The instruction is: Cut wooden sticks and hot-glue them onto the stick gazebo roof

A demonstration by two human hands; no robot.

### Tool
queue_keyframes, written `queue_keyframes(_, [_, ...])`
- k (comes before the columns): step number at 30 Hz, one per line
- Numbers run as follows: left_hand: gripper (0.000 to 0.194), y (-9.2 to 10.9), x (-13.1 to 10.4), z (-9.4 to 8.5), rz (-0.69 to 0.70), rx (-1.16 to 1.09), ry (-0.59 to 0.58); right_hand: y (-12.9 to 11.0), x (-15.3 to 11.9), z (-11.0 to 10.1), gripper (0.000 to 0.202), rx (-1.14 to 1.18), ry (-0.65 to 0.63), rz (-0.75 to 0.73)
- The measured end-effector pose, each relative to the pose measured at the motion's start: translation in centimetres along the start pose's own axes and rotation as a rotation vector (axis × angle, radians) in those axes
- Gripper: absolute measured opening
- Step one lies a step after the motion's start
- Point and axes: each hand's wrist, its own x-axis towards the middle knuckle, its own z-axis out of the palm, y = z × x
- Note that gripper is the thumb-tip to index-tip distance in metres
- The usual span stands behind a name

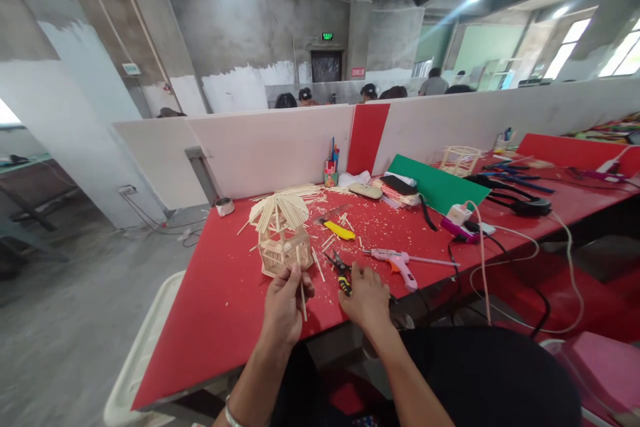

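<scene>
My left hand (286,301) pinches a thin wooden stick (303,300) upright, just in front of a small pavilion model (284,247) built of sticks with a fan-like roof. My right hand (367,297) rests over the yellow and black handles of the pliers (343,275), fingers bent; whether it grips them is hard to make out. Right of it lies a pink glue gun (397,264) with a glue stick in its back. A yellow utility knife (339,230) lies behind the pliers, among loose sticks and scraps.
On the red table (215,307) stand a pen cup (331,175), a tape roll (225,206) and a green board (435,183). Cables (483,260) hang at the right edge. People sit beyond the white partition (270,147).
</scene>
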Motion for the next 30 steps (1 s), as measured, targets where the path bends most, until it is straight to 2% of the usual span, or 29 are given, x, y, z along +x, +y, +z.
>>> queue_keyframes(4, [0.035,0.2,0.4,0.0,0.022,-0.031,-0.051,-0.8,-0.7,-1.4,0.033,0.222,-0.006,-0.114])
queue_keyframes(7, [0.032,0.3,0.8,0.1,0.058,-0.023,-0.074,-2.3,-1.7,-2.4,0.043,0.424,-0.146,-0.265])
queue_keyframes(9, [0.031,0.6,1.0,0.4,0.065,-0.019,-0.068,-3.5,-2.2,-2.5,0.042,0.567,-0.233,-0.343])
queue_keyframes(13, [0.031,1.6,1.4,1.3,0.064,-0.011,-0.043,-5.5,-1.7,-2.1,0.035,0.807,-0.25,-0.387])
queue_keyframes(17, [0.028,2.6,2.1,1.9,0.081,-0.01,-0.004,-7.0,0.4,-2.2,0.032,0.832,-0.186,-0.405])
queue_keyframes(21, [0.027,3.4,2.9,2.0,0.117,-0.003,-0.016,-8.1,2.2,-2.4,0.03,0.833,-0.165,-0.436])
queue_keyframes(30, [0.034,3.6,3.9,1.7,0.135,0.002,0.023,-9.0,3.5,-1.5,0.028,0.855,-0.162,-0.419])
